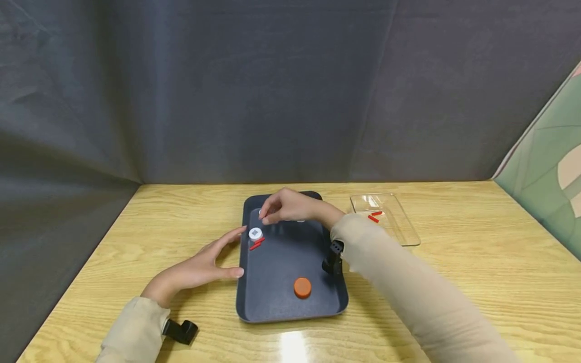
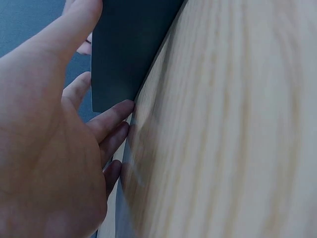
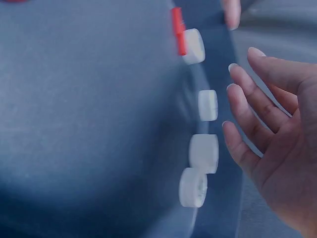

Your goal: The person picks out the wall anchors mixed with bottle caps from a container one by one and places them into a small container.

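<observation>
A dark grey tray (image 1: 277, 302) lies lengthwise on the table. My left hand (image 1: 199, 267) is at its left side, thumb and fingers spread, with fingertips right at the outer wall (image 2: 126, 54) in the left wrist view. Over the tray's far left part hovers my right hand (image 1: 292, 205); in the right wrist view its fingers are loosely bent with nothing between them. Close by stand several white round caps (image 3: 204, 153) along the tray's edge. One white cap (image 1: 255, 234) bears a dark square print, and small red sticks (image 1: 255, 246) lie against it.
An orange round cap (image 1: 302, 288) sits in the near right part of the tray. Beyond the right forearm is a clear glass dish (image 1: 410, 237) with small red sticks (image 1: 373, 219) in it. A dark cloth (image 1: 290, 101) hangs behind the table.
</observation>
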Available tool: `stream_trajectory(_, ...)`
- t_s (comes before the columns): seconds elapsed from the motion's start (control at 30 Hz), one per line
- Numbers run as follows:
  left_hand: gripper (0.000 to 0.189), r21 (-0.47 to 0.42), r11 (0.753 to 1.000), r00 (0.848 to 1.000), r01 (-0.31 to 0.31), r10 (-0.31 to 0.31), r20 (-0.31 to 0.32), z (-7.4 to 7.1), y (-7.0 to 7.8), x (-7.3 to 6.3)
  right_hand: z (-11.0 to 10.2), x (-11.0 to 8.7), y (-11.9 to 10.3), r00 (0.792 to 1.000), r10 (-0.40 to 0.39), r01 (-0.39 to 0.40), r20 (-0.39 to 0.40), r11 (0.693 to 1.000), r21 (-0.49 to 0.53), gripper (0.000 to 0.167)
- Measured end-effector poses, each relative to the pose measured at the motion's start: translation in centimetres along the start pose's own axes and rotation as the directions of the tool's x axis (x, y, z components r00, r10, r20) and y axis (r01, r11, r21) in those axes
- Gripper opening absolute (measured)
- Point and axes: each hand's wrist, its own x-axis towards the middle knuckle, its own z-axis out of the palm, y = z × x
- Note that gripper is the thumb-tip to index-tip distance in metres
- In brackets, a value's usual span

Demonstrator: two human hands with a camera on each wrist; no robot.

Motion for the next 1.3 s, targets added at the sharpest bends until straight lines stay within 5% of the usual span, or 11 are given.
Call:
stream_trajectory(0.37,0.088,-0.002,1.000,1.000,-0.007,0.007,0.005,-0.1,-0.1,0.1,1.7,1.2,0.5,0.992,0.029,-0.023,0.119,0.999,-0.049,0.011)
stream_trajectory(1.3,0.089,0.009,1.000,1.000,-0.007,0.007,0.005,-0.1,-0.1,0.1,3.2,1.9,0.8,0.995,0.011,0.012,0.104,0.977,-0.213,0.008)
